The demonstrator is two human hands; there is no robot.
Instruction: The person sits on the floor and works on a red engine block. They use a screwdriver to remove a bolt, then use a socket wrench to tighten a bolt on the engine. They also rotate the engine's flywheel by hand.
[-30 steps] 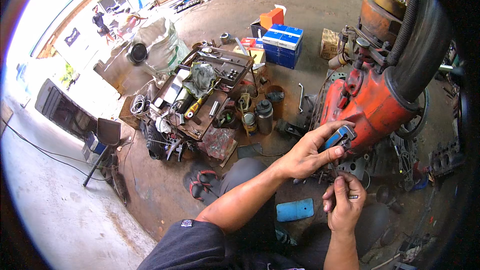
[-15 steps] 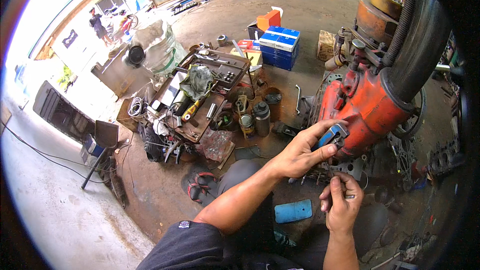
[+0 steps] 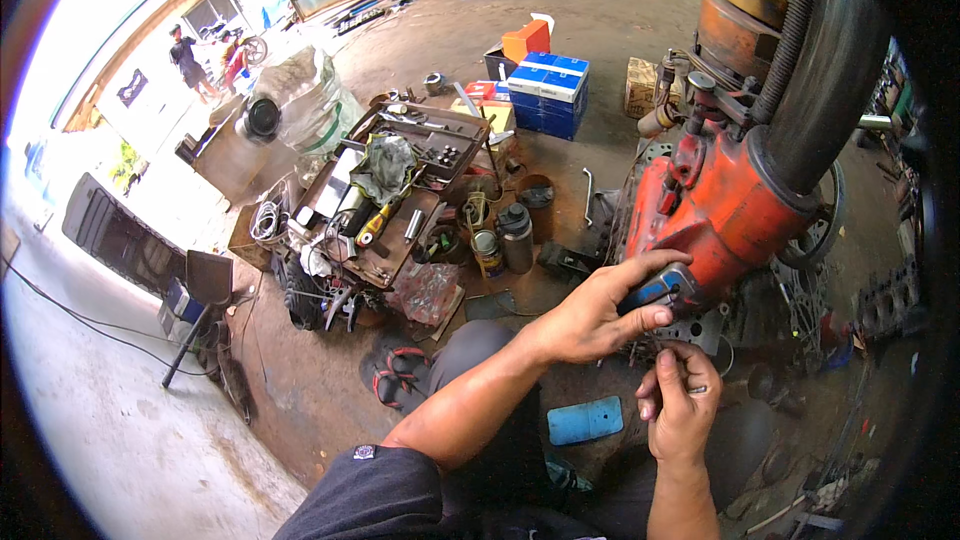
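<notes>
My left hand (image 3: 590, 312) is wrapped round a blue and dark handheld tool (image 3: 660, 286) with a rounded grey end; its exact kind is unclear. The tool is just in front of a large red machine housing (image 3: 740, 210), and I cannot tell whether they touch. Below it, my right hand (image 3: 684, 400) is closed, thumb against curled fingers, close under my left thumb. What these fingers pinch, if anything, is too small and dark to name. A small shiny band shows at one right finger. On the floor below lies a blue flat rectangular object (image 3: 585, 421).
A cluttered tool tray (image 3: 400, 230) stands to the left, near a dark flask (image 3: 515, 237) and cans. Blue boxes (image 3: 548, 95) stand farther back. A thick black pipe (image 3: 835, 80) rises from the red housing. Metal parts lie at right. A person (image 3: 187, 62) is far off at left.
The blue tool has tilted and dropped slightly, its end now lower and turned away from upright. My left fingers stretch farther over it. My right hand stays almost in place. The view has shifted slightly.
</notes>
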